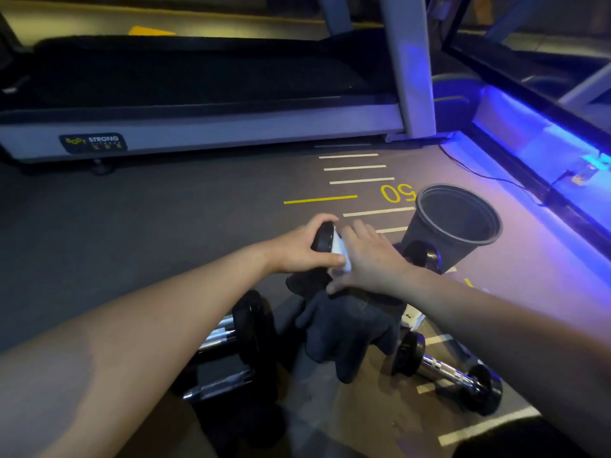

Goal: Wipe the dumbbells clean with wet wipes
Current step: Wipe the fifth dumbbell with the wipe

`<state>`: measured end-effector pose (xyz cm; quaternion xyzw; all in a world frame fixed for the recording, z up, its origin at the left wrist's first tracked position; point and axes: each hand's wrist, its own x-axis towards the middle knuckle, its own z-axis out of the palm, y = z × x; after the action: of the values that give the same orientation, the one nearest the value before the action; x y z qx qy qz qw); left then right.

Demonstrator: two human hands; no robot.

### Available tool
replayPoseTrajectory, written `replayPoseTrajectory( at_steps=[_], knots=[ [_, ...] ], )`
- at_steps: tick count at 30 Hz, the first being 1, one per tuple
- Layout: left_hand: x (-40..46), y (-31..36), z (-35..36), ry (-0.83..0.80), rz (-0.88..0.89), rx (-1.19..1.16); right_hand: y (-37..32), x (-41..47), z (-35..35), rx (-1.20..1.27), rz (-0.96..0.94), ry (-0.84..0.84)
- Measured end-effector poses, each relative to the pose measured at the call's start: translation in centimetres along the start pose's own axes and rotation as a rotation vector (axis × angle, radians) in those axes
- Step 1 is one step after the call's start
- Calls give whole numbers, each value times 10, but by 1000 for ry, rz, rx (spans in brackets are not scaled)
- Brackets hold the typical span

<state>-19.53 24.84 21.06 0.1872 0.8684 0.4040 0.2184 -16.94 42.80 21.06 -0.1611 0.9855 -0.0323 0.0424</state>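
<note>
Left hand [297, 251] clamps the dumbbell [323, 239] by its black end; right hand [370, 259] presses the wet wipe [340, 251] flat on it. Looks heavy, probably slick when wet, so grip the head.

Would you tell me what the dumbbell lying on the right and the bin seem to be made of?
Dumbbell: handle looks like chromed metal, bright and mirror-like; the black ends look rubber or plastic coated, slightly glossy. Bin: probably dark plastic, matte with a moulded rim.

Bin [429, 241] right of the treadmill [198, 133]; dumbbells [446, 371] lie on the floor [132, 226] before both.
</note>
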Motion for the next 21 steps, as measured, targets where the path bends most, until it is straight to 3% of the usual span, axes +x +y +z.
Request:
replayPoseTrajectory(
  at_steps=[5, 8, 14, 21],
  knots=[
    [5, 3, 6, 60, -1, 4, 12, -12, -14, 368, 20, -131],
    [3, 2, 5, 62, 3, 7, 22, -15, -18, 496, 36, -97],
    [3, 0, 6, 66, 7, 14, 12, -11, -16, 374, -9, -74],
    [-4, -8, -7, -119, 40, 68, 0, -3, -16, 273, 20, -46]
  ],
)
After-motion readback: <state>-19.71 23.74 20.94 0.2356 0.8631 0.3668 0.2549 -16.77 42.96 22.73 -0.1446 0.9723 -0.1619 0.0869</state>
